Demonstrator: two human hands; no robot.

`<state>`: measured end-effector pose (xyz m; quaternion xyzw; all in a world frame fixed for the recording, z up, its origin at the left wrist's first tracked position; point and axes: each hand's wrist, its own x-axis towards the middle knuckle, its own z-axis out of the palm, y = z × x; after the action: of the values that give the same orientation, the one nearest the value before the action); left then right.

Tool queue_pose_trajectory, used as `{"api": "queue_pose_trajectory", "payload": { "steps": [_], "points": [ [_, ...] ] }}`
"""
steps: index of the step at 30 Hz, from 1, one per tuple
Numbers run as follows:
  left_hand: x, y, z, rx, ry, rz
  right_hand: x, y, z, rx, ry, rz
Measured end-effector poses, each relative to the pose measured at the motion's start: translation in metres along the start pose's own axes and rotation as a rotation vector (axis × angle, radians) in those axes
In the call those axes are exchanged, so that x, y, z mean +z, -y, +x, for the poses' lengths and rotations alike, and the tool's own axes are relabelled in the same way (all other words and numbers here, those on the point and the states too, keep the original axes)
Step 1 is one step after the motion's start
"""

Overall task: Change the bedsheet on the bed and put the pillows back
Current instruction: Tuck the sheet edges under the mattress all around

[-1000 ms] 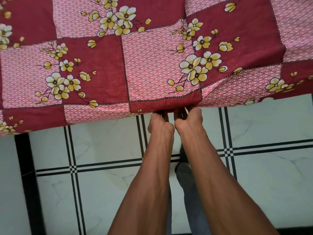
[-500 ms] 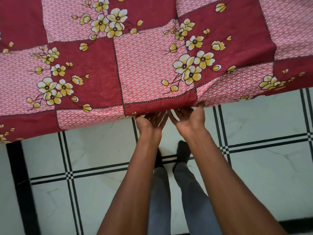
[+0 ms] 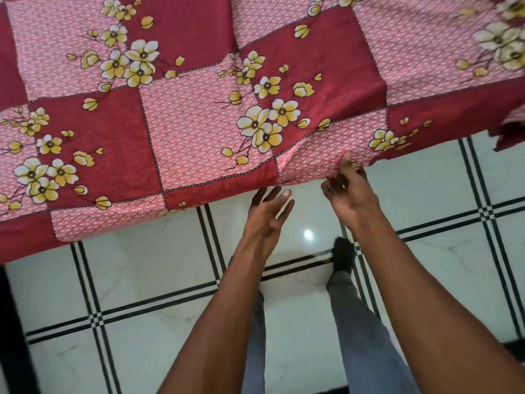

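Observation:
A red and pink checked bedsheet (image 3: 199,129) with yellow and white flowers covers the bed across the upper half of the head view. Its lower edge hangs over the bed's side. My right hand (image 3: 348,191) pinches that edge between thumb and fingers at a pink patch. My left hand (image 3: 267,214) hovers just below the edge with fingers spread and straight, holding nothing. No pillows are in view.
White marble floor tiles (image 3: 147,268) with black double lines lie below the bed. My legs in grey trousers and a dark foot (image 3: 342,257) stand on the floor beside the bed. A dark strip (image 3: 11,331) runs along the left edge.
Both hands came out from under the sheet's edge. My right hand moved right along the edge and pinched it; my left hand drew back and opened. The view shifted right.

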<state>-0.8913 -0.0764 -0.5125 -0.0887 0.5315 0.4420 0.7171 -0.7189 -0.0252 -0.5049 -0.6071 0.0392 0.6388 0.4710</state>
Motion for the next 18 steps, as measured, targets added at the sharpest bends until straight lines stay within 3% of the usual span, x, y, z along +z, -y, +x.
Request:
{"api": "queue_pose_trajectory", "payload": {
  "steps": [7, 10, 14, 18],
  "points": [
    [0.051, 0.024, 0.015, 0.106, -0.124, -0.033, -0.030, 0.018, 0.021, -0.076, -0.057, -0.308],
    [0.067, 0.045, 0.021, 0.127, -0.193, -0.071, -0.043, 0.032, 0.033, -0.094, -0.151, -0.289],
    [0.085, 0.059, 0.027, 0.172, -0.275, -0.230, -0.025, 0.039, 0.035, 0.042, -0.218, -0.150],
    [0.094, 0.061, 0.028, 0.153, -0.337, -0.261, -0.030, 0.042, 0.034, 0.148, -0.160, -0.052]
  ]
}}
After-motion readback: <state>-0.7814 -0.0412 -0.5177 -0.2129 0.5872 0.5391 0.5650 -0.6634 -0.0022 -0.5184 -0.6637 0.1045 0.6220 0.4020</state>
